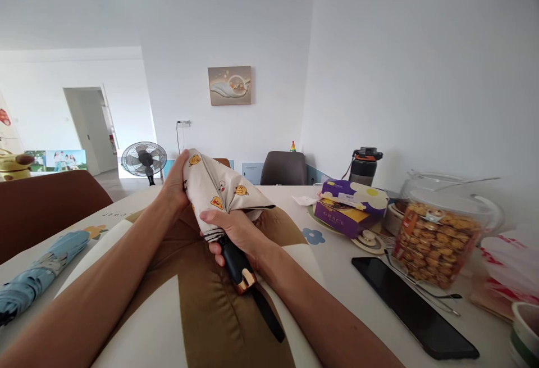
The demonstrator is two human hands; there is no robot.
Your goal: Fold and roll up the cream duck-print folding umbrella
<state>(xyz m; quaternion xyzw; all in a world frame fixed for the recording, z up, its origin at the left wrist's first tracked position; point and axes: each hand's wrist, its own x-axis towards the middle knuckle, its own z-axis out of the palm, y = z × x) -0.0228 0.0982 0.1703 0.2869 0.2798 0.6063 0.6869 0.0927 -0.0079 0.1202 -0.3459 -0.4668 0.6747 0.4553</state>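
Note:
A folding umbrella (210, 188) with a white canopy and yellow cartoon prints lies slanted between my hands, its black and gold handle (236, 267) toward me. My left hand (174, 182) is closed on the far end of the gathered canopy. Round the canopy's base, just above the handle, my right hand (231, 227) is wrapped with its thumb on the cloth. One loose flap of fabric sticks out to the right. From the handle hangs a black strap. Below lies a brown and white cushion (210, 312).
On the left of the table lies a folded blue umbrella (46, 272). To the right are a black phone (412, 306), eyeglasses (438, 294), a snack jar (438, 233), a purple box (349, 210), a dark bottle (364, 167) and a paper cup (524, 331). Chairs (284, 168) stand beyond.

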